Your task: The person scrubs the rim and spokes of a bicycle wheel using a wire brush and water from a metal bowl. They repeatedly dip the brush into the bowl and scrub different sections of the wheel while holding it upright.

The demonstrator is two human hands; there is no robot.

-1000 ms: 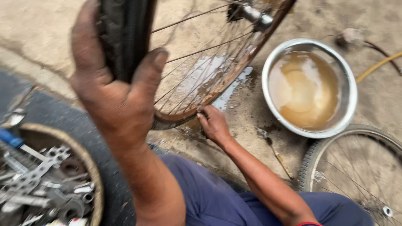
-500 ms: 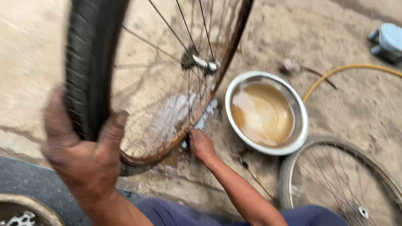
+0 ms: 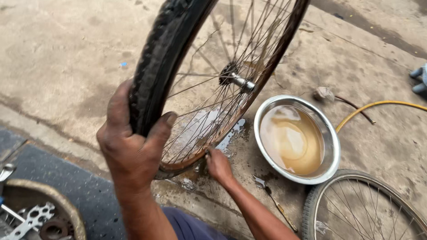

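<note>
Bare concrete runs under you, wet at the rusty spoked bicycle wheel (image 3: 213,84). Your left hand (image 3: 131,146) grips its black tyre, now swung upright since a moment ago; your right hand (image 3: 219,164) pinches the bottom rim. Right, the steel basin of brown water (image 3: 331,133) crowds; left lies open.

Bare concrete lay open left of the wheel (image 3: 209,84) — to its right the basin (image 3: 331,166), hose (image 3: 378,106) and second wheel (image 3: 356,209) crowded the ground.
</note>
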